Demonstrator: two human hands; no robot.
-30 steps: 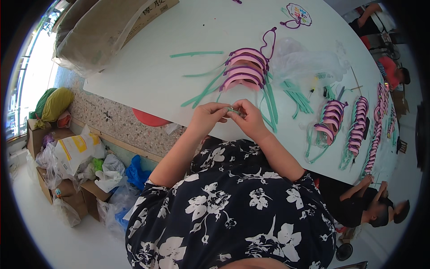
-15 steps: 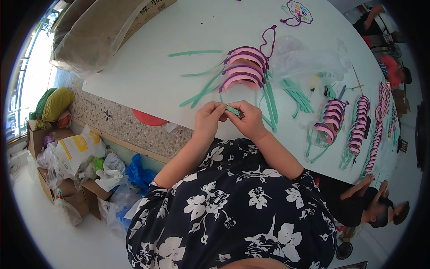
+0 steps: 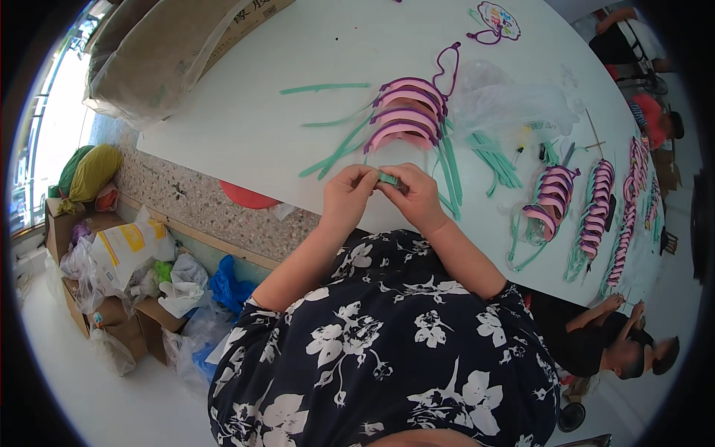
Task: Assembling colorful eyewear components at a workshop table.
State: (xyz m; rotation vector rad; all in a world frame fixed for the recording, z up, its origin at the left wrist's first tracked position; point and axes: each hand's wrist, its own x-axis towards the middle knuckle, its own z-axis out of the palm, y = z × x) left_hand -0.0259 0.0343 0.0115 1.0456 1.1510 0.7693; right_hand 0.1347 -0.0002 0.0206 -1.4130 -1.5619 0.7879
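Far to the left of the left hand, down on the floor, crumpled plastic bags (image 3: 126, 257) in white, yellow and blue lie heaped around open cardboard boxes (image 3: 138, 328), soft and wrinkled against the stiff brown card. Up and left of the hand, a large flat carton wrapped in cloudy plastic film (image 3: 160, 56) rests on the corner of the smooth white table (image 3: 246, 127). Just below the hand, past the table edge, a speckled stone ledge (image 3: 216, 216) shows, with a flat red disc (image 3: 249, 198) lying on it.

The left hand (image 3: 347, 197) has its fingers curled in, pinching one end of a short teal strip (image 3: 387, 179). The right hand (image 3: 418, 198) meets it, thumb and fingers pressed on the strip's other end, so the strip sits between both hands at the near edge of the table.

Just above the hands lies a stack of curved pink and purple bands (image 3: 406, 115), arched like headbands, with long thin teal strips (image 3: 335, 149) fanned out beside and beneath them. Up and right of the right hand, a crinkled clear plastic bag (image 3: 514, 104) lies over more loose teal strips (image 3: 495, 156). Farther right, rows of pink and purple bands (image 3: 551, 201) with teal straps lie in lines toward the table's far end.
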